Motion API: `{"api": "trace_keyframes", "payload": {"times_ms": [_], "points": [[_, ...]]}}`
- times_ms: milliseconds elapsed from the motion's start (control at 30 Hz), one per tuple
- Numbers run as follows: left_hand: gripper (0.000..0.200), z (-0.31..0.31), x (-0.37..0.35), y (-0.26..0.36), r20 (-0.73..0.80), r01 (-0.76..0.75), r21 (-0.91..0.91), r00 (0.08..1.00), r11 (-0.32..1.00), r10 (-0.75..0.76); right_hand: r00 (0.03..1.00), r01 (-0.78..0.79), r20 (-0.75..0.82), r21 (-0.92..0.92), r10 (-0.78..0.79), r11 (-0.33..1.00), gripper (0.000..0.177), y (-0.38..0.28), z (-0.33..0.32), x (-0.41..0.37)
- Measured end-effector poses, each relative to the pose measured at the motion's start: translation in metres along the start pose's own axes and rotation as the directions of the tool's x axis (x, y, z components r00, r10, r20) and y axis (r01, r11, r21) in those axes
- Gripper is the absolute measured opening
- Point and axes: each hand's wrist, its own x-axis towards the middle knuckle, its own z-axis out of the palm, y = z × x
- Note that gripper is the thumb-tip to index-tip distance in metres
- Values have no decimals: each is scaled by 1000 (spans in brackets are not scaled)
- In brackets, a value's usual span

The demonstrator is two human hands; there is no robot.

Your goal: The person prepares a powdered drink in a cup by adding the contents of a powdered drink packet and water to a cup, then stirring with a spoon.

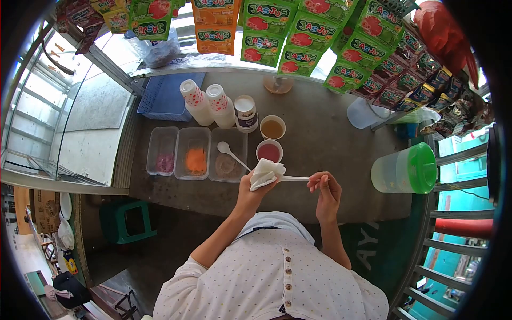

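Note:
My left hand (249,196) is closed on a folded white tissue (266,173), which is wrapped around one end of a white plastic spoon (294,178). The spoon's bowl is hidden in the tissue. My right hand (326,193) pinches the other end of the handle between its fingertips. Just beyond the tissue stands a paper cup of pink-red drink (269,152), and behind it a paper cup of amber drink (272,128). Left of my left hand, a second white spoon (232,154) leans in a clear tub of brownish powder (226,165).
Tubs of orange powder (196,161) and purple powder (164,163) sit further left. Behind them are stacked cups (218,106), a white can (246,113) and a blue basket (166,96). A green-lidded jug (404,169) stands right. Drink sachets (264,45) hang overhead.

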Motion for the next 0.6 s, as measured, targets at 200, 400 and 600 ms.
{"api": "trace_keyframes", "payload": {"times_ms": [200, 400, 600], "points": [[20, -2, 3, 3, 44, -154, 193, 988, 969, 148, 1000, 3, -7, -21, -3, 1000, 38, -2, -2, 1], [16, -4, 5, 9, 144, -309, 353, 950, 883, 275, 1000, -2, -21, -17, 1, 1000, 38, -2, -3, 2], [14, -7, 7, 10, 220, -370, 397, 927, 840, 305, 1000, 2, -29, -22, -3, 1000, 38, -2, -7, 2]]}}
